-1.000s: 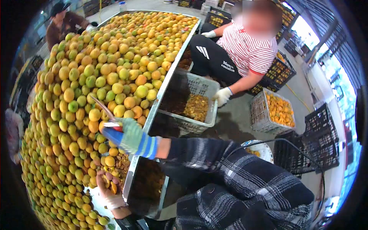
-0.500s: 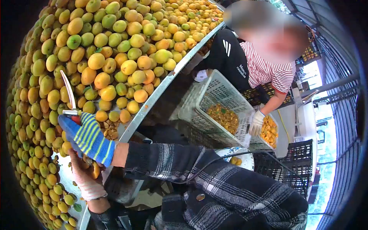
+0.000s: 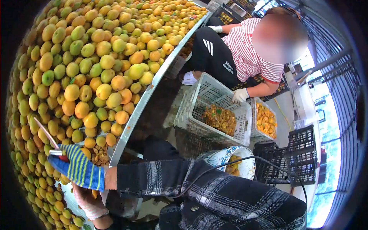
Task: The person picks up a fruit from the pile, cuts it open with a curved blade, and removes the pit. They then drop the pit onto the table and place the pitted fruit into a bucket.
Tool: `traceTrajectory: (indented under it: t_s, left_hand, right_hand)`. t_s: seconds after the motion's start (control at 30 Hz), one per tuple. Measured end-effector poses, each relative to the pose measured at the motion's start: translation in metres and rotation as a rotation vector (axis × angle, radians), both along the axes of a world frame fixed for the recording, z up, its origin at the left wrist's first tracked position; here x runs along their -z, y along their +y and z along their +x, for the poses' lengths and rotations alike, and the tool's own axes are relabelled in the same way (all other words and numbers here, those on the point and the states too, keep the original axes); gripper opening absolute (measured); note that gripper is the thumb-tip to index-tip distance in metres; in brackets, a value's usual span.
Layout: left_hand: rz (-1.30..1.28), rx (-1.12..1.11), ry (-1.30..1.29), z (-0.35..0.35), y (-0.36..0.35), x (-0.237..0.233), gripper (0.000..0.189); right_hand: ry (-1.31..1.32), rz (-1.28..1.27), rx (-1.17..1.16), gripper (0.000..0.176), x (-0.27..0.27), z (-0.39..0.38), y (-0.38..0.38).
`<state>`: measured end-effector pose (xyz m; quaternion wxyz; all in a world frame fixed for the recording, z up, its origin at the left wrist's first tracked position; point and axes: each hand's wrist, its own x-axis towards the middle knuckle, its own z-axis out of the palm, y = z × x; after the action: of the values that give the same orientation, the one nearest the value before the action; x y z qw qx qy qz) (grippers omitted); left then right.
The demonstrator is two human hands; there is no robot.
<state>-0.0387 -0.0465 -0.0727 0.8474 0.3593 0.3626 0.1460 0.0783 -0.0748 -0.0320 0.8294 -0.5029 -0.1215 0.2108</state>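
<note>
My right hand, in a blue glove with yellow stripes, is closed round the handle of a knife. Its thin curved blade points up and left over the fruit pile. Just below is my left hand in a pale pink striped glove, its fingers largely hidden behind the right one. An orange fruit piece shows in the left hand. Whole yellow, orange and green fruits cover the metal-edged table around the hands. Small brownish pieces lie right of the blue glove.
A co-worker in a striped shirt sits beyond the table edge, one gloved hand at a grey crate of fruit pieces. Beside it stands a crate of orange pieces. Nearer are a white bucket and black crates. A cable crosses my sleeve.
Both my hands appear lower and further left, still close together, with the knife still in the right. The view has shifted. The co-worker's hand has moved from the orange pieces to the grey crate's rim.
</note>
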Motion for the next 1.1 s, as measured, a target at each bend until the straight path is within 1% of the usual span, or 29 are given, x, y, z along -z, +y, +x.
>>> traceTrajectory:
  t_s: [0.03,0.07,0.1,0.13,0.17,0.2,0.23,0.27,0.3,0.33,0.37,0.4,0.43,0.47,0.5,0.53,0.6,0.67,0.7,0.73,0.77,0.8,0.83,0.9,0.93,0.97,1.0,1.03,1.1]
  left_hand:
    - [0.009,0.016,-0.007,0.002,-0.001,-0.002,0.045]
    - [0.091,0.014,-0.035,0.007,-0.009,-0.011,0.045]
    - [0.17,0.014,-0.061,0.01,-0.017,-0.02,0.046]
    - [0.175,0.011,-0.075,0.011,-0.02,-0.027,0.046]
    - [0.048,0.158,-0.253,-0.005,0.001,-0.015,0.048]
    - [0.094,0.029,-0.17,0.0,-0.002,-0.017,0.049]
    - [0.137,-0.104,-0.088,0.004,-0.005,-0.017,0.05]
    - [0.171,-0.123,-0.034,-0.001,0.005,-0.006,0.051]
    - [0.261,-0.164,0.126,0.009,-0.016,-0.042,0.037]
    - [0.262,-0.148,0.119,0.005,-0.01,-0.035,0.039]
    - [0.262,-0.135,0.108,0.003,-0.005,-0.027,0.04]
    - [0.267,-0.154,0.152,0.011,-0.019,-0.045,0.038]
    - [0.25,-0.13,0.122,0.019,-0.03,-0.061,0.037]
    - [0.255,-0.133,0.098,0.02,-0.026,-0.053,0.038]
    - [0.26,-0.13,0.087,0.012,-0.02,-0.043,0.04]
    - [0.293,-0.122,0.093,0.007,-0.019,-0.04,0.041]
    - [0.289,-0.106,0.075,0.004,-0.013,-0.033,0.04]
    - [0.263,-0.097,0.09,-0.006,-0.001,-0.017,0.039]
    - [0.189,-0.056,0.053,-0.011,-0.002,-0.026,0.041]
    - [0.31,-0.042,0.151,-0.01,-0.008,-0.034,0.043]
    - [0.43,-0.041,0.217,0.012,-0.026,-0.052,0.045]
    - [0.436,-0.023,0.158,0.006,-0.014,-0.035,0.048]
    - [0.441,-0.033,0.2,0.014,-0.022,-0.043,0.048]
    - [0.544,-0.009,0.093,0.02,-0.032,-0.054,0.049]
    - [0.547,-0.013,0.089,0.015,-0.021,-0.044,0.049]
    - [0.399,-0.016,-0.027,0.007,-0.002,-0.021,0.05]
    - [0.25,-0.016,-0.14,0.009,0.001,-0.021,0.052]
    - [0.251,-0.021,-0.143,0.007,0.0,-0.021,0.052]
    - [0.259,-0.052,-0.129,0.021,-0.022,-0.048,0.048]
  right_hand:
    - [0.027,-0.003,-0.042,0.017,0.0,0.001,-0.001]
    - [-0.004,-0.031,0.008,0.016,0.004,0.001,0.006]
    - [0.045,0.047,-0.032,0.017,-0.006,0.004,-0.003]
    - [0.045,0.063,-0.03,0.018,-0.001,0.007,0.0]
    - [0.046,0.082,-0.026,0.019,0.003,0.008,0.005]
    - [-0.022,0.046,0.02,0.021,-0.013,0.012,-0.008]
    - [0.002,-0.075,-0.115,0.01,-0.026,0.02,-0.023]
    - [0.109,0.052,-0.109,0.011,-0.027,0.022,-0.024]
    - [0.214,0.178,-0.104,0.012,-0.025,0.02,-0.024]
    - [0.641,0.565,-0.321,0.015,-0.01,0.028,-0.014]
    - [0.944,0.547,-0.302,0.021,-0.042,0.034,-0.032]
    - [0.525,0.383,-0.225,0.022,-0.038,0.036,-0.035]
    - [0.102,0.217,-0.146,0.024,-0.03,0.032,-0.037]
    - [0.282,0.29,-0.095,0.026,-0.013,0.027,-0.015]
    - [0.311,0.35,-0.031,0.021,0.004,0.022,-0.001]
    - [0.298,0.354,-0.032,0.021,0.001,0.032,-0.002]
    - [0.906,0.608,-0.201,0.02,-0.006,0.046,-0.006]
    - [1.568,0.874,-0.354,0.021,-0.006,0.044,-0.011]
    - [1.6,0.89,-0.346,0.021,-0.009,0.042,-0.018]
    - [1.122,0.702,-0.315,0.022,-0.015,0.039,-0.029]
    - [0.62,0.494,-0.291,0.024,-0.019,0.04,-0.033]
    - [0.5,0.497,-0.165,0.02,-0.01,0.033,-0.016]
    - [0.783,0.742,-0.28,0.032,-0.004,0.04,-0.015]
    - [0.498,0.426,-0.151,0.033,-0.01,0.032,-0.015]
    - [0.493,0.427,-0.156,0.033,-0.012,0.031,-0.016]
    - [0.321,0.316,-0.11,0.023,-0.012,0.031,-0.017]
    - [0.151,0.205,-0.062,0.015,-0.01,0.03,-0.017]
    - [0.124,0.204,-0.043,0.021,-0.006,0.028,-0.015]
    - [0.022,0.033,-0.059,0.025,-0.015,0.03,-0.025]
